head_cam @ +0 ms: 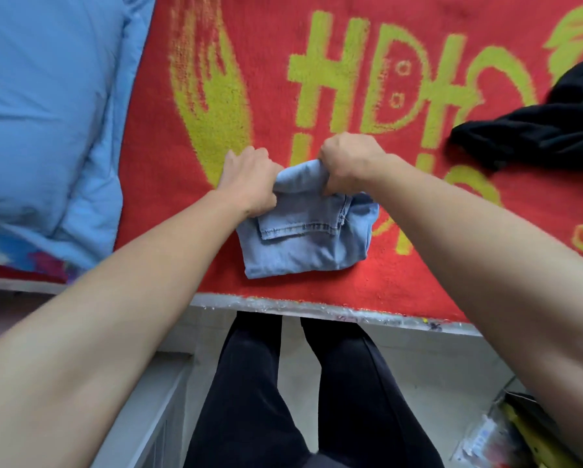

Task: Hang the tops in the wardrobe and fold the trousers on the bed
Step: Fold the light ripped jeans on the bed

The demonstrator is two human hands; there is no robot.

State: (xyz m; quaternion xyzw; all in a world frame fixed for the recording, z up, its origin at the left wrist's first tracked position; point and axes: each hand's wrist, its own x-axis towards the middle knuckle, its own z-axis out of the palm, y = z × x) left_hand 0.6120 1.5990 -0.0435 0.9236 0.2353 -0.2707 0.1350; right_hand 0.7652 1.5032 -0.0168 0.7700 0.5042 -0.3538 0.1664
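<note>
Light blue jeans (303,248), folded into a small bundle, lie near the front edge of the bed on a red blanket (266,96) with yellow-green lettering. My left hand (249,179) grips the bundle's far left corner. My right hand (349,162) grips its far edge, lifting a fold of denim off the bundle. A hemmed leg end shows across the top of the fold. A black garment (536,130) lies crumpled on the blanket to the right.
A blue pillow or duvet (47,113) fills the left of the bed. The bed's front edge (317,309) runs just above my dark-trousered legs (317,400). Plastic-wrapped items (506,440) sit on the floor at lower right.
</note>
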